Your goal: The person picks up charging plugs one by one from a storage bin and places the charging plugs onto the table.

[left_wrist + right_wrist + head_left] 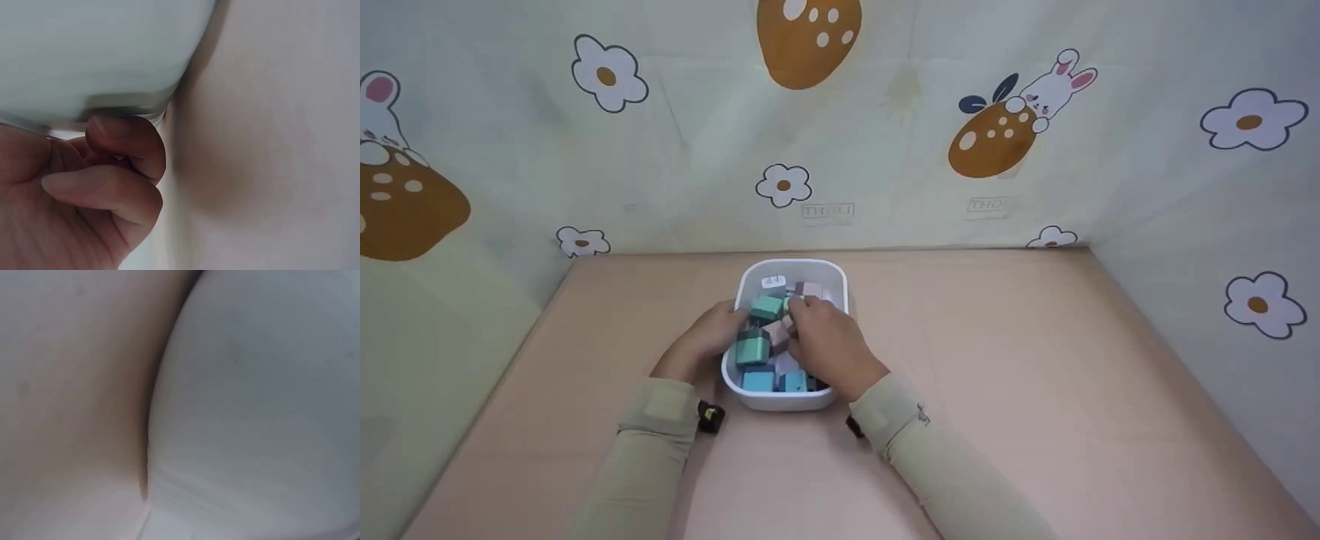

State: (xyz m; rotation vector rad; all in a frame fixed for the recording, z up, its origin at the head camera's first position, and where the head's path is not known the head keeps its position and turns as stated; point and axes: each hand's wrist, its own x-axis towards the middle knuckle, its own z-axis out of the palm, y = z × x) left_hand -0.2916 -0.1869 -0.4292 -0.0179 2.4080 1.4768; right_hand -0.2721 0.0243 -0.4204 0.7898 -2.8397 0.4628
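Observation:
A white plastic bin [787,403] holds several small plug chargers in green, blue, pink and white. My left hand [712,332] grips the bin's left side, thumb at the rim; the left wrist view shows curled fingers [121,194] against the outer wall [101,50]. Reaching in over the right rim, my right hand [834,341] pinches a pale pink charger [787,322] among the others. Near it lie a green charger [752,347], a blue charger [758,379] and a white charger [773,283] with its prongs up. The right wrist view shows just the bin's outside [253,394] and tabletop.
The bin stands on a table with a pinkish-tan cover [997,375]. Behind it and at both sides hang pale curtains [885,135] printed with flowers and rabbits. Dark wrist devices [710,416] sit by the sleeve cuffs.

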